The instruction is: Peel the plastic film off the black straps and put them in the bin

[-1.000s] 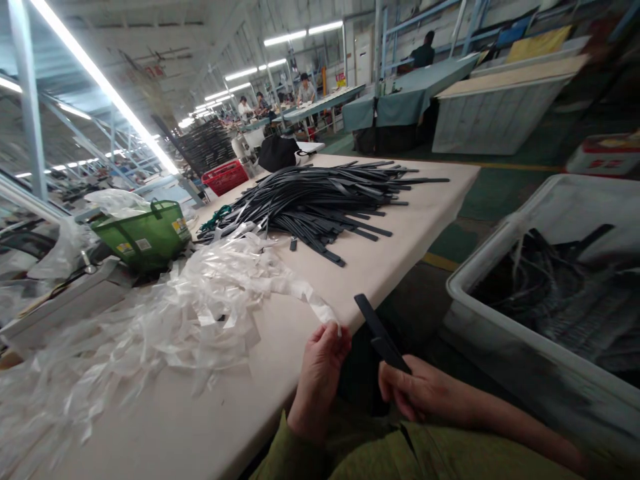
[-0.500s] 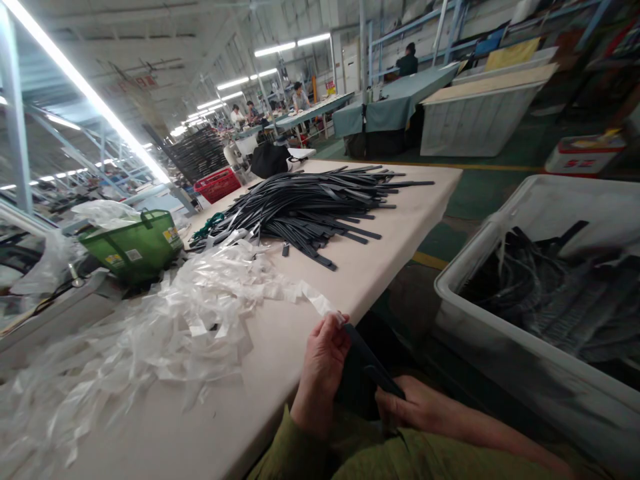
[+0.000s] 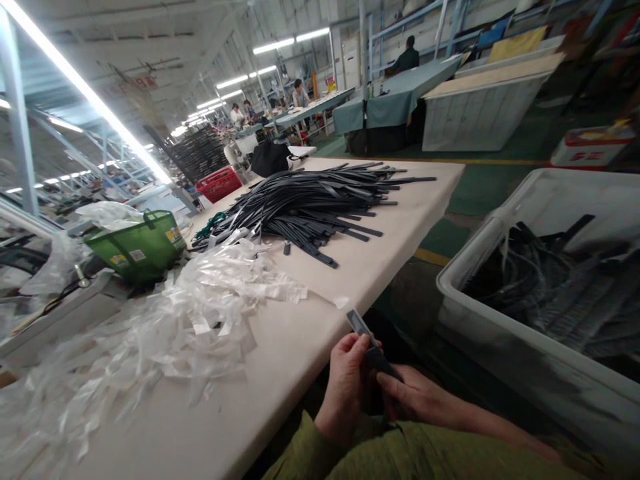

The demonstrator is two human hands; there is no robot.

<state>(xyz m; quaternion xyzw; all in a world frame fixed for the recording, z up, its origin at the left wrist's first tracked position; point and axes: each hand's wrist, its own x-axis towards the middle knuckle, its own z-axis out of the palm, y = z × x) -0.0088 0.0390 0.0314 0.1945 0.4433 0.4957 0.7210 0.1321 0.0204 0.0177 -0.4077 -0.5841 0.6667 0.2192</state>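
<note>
Both my hands hold one dark strap (image 3: 379,360) just past the table's near edge. My left hand (image 3: 347,377) pinches it close to its upper end, where a pale rectangular patch shows. My right hand (image 3: 410,393) grips the strap lower down, fingers partly hidden underneath. A piece of white film (image 3: 341,302) lies at the table edge, just beyond the strap's tip. Farther back on the table (image 3: 280,347) a large heap of dark straps (image 3: 310,200) spreads out. A loose pile of white film strips (image 3: 200,320) covers the left side.
To my right stands a big white bin (image 3: 493,310) with dark straps and clear plastic inside. A green bag (image 3: 135,250) and a red basket (image 3: 219,185) are at the left. A black bag (image 3: 270,159) sits at the table's far end. Several people work in the background.
The white film strip that was at my left fingers now lies released on the table edge. My left hand has moved right and down onto the strap, closer to my right hand.
</note>
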